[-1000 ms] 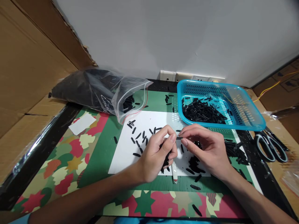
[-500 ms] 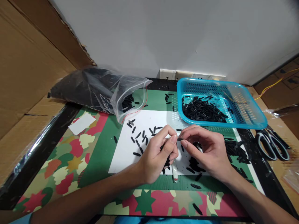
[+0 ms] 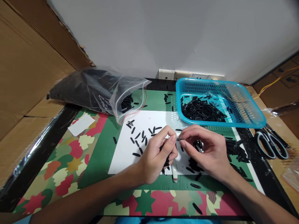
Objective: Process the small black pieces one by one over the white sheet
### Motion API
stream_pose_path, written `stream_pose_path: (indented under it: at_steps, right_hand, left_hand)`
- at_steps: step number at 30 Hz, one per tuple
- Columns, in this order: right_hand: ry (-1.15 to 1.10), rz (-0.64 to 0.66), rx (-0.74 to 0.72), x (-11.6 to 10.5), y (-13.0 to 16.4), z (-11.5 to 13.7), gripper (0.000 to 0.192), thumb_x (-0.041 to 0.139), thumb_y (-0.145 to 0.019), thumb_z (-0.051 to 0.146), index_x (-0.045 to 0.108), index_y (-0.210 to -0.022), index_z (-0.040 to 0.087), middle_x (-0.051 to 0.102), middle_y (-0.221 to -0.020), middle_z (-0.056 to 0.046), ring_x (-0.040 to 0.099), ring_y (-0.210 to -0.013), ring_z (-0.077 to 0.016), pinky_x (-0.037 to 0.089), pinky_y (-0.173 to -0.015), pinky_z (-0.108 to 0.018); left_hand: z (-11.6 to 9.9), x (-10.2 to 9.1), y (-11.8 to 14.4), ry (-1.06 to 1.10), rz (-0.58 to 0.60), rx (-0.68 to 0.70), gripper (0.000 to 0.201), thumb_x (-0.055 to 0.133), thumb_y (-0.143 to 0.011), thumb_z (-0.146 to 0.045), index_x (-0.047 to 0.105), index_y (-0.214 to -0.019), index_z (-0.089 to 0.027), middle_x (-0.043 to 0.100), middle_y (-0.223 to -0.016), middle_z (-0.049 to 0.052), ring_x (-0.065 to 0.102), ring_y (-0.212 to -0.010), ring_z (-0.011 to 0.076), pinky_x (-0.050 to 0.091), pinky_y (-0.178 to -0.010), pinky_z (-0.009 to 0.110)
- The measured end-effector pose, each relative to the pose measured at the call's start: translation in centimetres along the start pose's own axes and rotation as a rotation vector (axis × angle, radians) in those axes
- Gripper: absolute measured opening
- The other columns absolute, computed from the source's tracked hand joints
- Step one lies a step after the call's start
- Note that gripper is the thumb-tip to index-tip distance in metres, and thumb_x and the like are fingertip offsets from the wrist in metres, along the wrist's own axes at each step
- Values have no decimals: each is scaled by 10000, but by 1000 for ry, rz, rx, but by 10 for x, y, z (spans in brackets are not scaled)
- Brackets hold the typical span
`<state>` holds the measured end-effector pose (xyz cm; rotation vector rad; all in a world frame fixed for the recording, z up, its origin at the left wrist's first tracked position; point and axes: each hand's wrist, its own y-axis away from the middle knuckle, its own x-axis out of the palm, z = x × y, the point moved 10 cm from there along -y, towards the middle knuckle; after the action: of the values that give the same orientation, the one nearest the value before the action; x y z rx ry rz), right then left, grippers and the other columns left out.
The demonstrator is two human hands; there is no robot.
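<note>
My left hand [image 3: 161, 152] is curled closed above the white paper [image 3: 121, 158], its thumb pressed against the bent index finger. Small black strips [image 3: 166, 163] show at its palm and below its fingers; how many are held is hidden. Between the thumb and fingers of my right hand [image 3: 207, 147] is one thin black strip [image 3: 179, 139], pointing towards the left thumb tip. Whether the left hand also grips this strip I cannot tell. Loose black strips [image 3: 137, 136] lie on the paper to the left, and a darker pile [image 3: 193, 164] sits under my right hand.
A blue basket [image 3: 253, 113] of black strips stands at the back right. An unzipped clear bag [image 3: 93, 90] of black material lies at the back left. Scissors [image 3: 265, 144] rest at the right. A white stick-like object [image 3: 174, 174] lies between my hands; a white paper piece [image 3: 81, 124] lies left.
The view has shifted very slightly. Both hands keep almost the same pose, with the black strip still at my right fingertips.
</note>
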<state>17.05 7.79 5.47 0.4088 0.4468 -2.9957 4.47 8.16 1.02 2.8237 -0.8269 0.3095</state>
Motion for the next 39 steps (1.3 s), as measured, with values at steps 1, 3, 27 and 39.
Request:
stream_pose_path:
  at_steps: [1, 3, 27, 39]
  right_hand:
    - [19, -2, -16, 0, 0, 2, 33, 749, -975, 220, 749, -942, 221, 756, -932, -52, 686, -803, -178, 540, -662, -308]
    - [42, -5, -34, 0, 0, 4, 36, 749, -970, 222, 745, -934, 221, 758, -913, -53, 694, -796, -187, 545, -661, -319]
    - [-114, 49, 34, 5, 3, -9, 169, 640, -1080, 258, 743, -951, 224, 698, -886, -23, 635, -797, -147, 494, -694, -275]
    - [-80, 36, -10, 1, 5, -4, 160, 630, -1079, 213, 713, -942, 220, 685, -883, -12, 609, -791, -134, 473, -683, -262]
  left_hand:
    - [1, 0, 0, -3, 0, -6, 326, 504, -1108, -511, 477, -948, -228, 476, -601, -86, 418, -462, 56, 355, -470, 161]
    - [2, 0, 0, 3, -1, -19, 330, 505, -1106, -515, 483, -948, -226, 476, -602, -86, 416, -459, 54, 353, -465, 156]
    - [5, 5, -1, 211, 30, -72, 359, 517, -1098, -523, 441, -904, -230, 476, -632, -95, 406, -416, 35, 332, -404, 115]
    - [8, 6, 0, 197, 33, -60, 337, 501, -1107, -514, 477, -933, -227, 468, -640, -94, 378, -439, 34, 343, -410, 116]
